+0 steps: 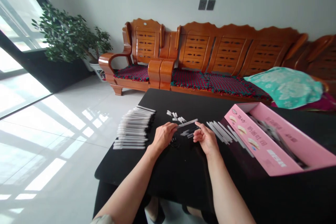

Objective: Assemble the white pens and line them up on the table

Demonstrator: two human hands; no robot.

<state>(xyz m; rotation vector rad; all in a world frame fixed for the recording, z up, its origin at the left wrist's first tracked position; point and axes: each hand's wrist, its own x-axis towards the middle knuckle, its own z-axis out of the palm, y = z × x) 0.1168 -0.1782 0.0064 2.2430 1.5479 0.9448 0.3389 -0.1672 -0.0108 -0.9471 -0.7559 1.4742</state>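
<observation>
Forearms (131, 189) reach from six o'clock over a black table (181, 178). At ten o'clock, a white pot (99, 72) holds a leafy plant (67, 38); at nine lies a row of white pens (132, 128) with dark ends. The left hand (164, 136) pinches one end of a white barrel (187, 123), which spans the gap to the right hand (206, 139); that hand's index fingertip is at the other end, its grip impossible to tell. At three, an open pink box (265, 148) contains dark items (280, 142) too blurred to name.

Over to the right of the person's right fingers (198, 135), I see Chinese characters (256, 135) printed on the pink box (258, 152); one line seems to end in 吐司, the rest too blurred.
</observation>
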